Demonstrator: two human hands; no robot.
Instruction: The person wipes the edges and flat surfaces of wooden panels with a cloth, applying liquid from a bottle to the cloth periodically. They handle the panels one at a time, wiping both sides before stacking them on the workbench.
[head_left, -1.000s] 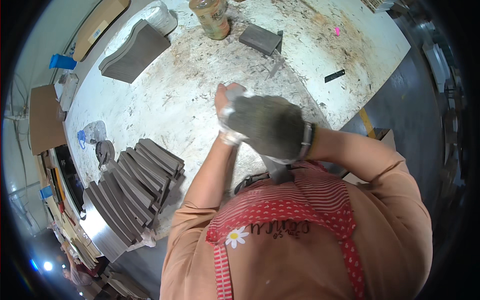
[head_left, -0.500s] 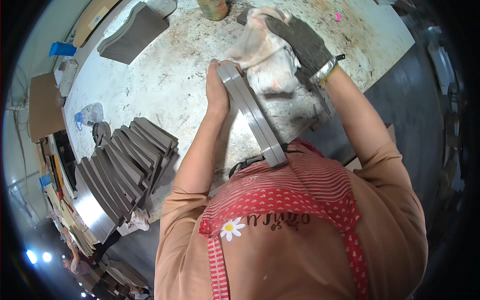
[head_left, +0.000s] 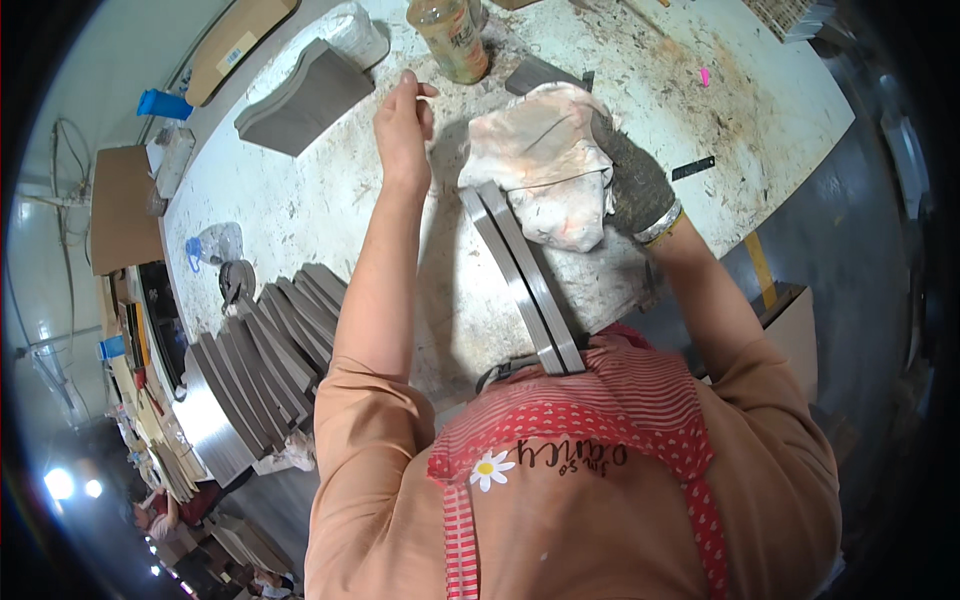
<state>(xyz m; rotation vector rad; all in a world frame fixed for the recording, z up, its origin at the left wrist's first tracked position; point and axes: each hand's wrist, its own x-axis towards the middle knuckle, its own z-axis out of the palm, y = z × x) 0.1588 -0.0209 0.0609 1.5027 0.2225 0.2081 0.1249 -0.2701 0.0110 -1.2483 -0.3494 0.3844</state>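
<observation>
My bare left hand (head_left: 403,128) is raised over the table, left of the cloth, its fingers mostly stretched forward and nothing in it. In a dark work glove, my right hand (head_left: 640,185) grips a crumpled white cloth (head_left: 540,150) with pinkish stains; the cloth hides the fingertips. Between my arms, two bundles of curved grey metal-looking strips (head_left: 520,280) stand side by side with a dark gap between them. Their near ends touch my red apron, and their far ends reach the cloth's edge.
Many similar curved grey pieces (head_left: 265,350) stand fanned out at the left. Another grey stack (head_left: 305,98) sits at the far left of the white table (head_left: 330,210), near a bottle (head_left: 450,40). A dark flat piece (head_left: 540,75) lies behind the cloth; a small black strip (head_left: 693,168) lies right.
My left hand has let go of the strips and moved forward and left. The bundle has parted into two with a gap. My right hand and the cloth have come nearer to me.
</observation>
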